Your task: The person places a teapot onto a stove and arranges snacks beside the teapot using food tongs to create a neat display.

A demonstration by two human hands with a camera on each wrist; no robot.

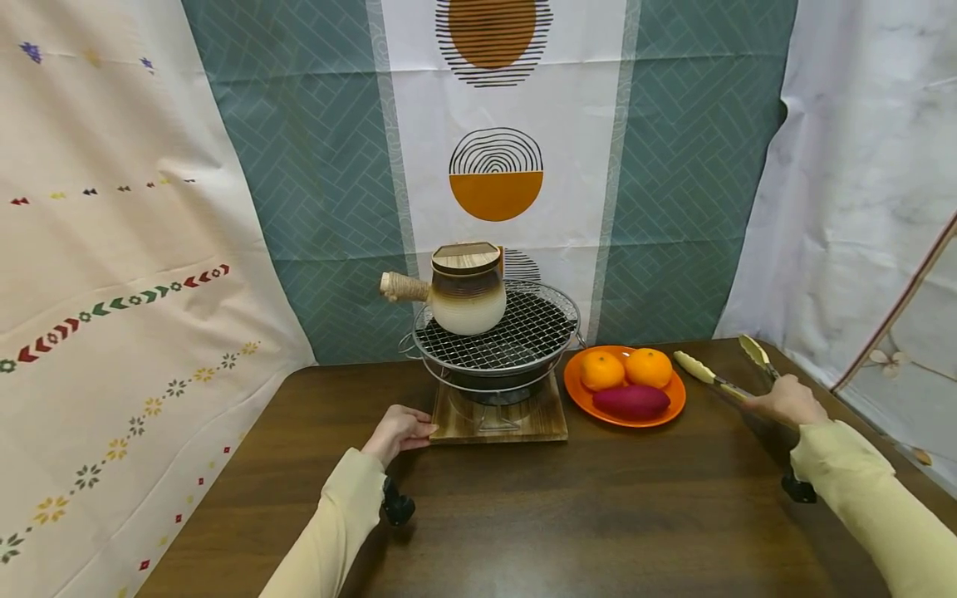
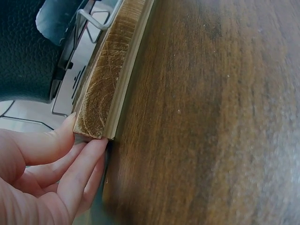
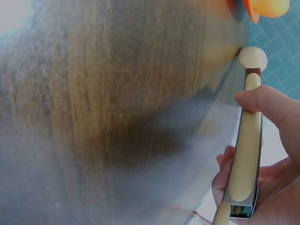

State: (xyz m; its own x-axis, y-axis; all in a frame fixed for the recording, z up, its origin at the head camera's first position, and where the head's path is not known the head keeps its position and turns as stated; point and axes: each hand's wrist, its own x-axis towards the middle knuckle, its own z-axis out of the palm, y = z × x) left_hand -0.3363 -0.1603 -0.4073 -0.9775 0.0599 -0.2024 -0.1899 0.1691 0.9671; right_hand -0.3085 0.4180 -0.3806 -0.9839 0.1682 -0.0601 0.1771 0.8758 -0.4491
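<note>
At the front left corner of a square wooden board (image 1: 549, 422), my left hand (image 1: 398, 430) pinches the edge. In the left wrist view the thumb (image 2: 42, 146) lies at the board's upper edge, with the fingers against its end and lower side. On the board stands a round tabletop grill (image 1: 542, 328) with a black mesh. A brown-and-cream side-handled pot (image 1: 468, 311) with a flat wooden lid sits on the mesh. My right hand (image 1: 788, 403) grips a pair of tongs (image 3: 244, 154) by its cream-coloured handles; the tong arms are spread apart.
An orange plate (image 1: 635, 423) right of the grill bears two oranges (image 1: 648, 367) and a purple sweet potato (image 1: 631, 402). Cloth curtains (image 1: 314, 166) hang behind the brown wooden table (image 1: 598, 515) and along both sides.
</note>
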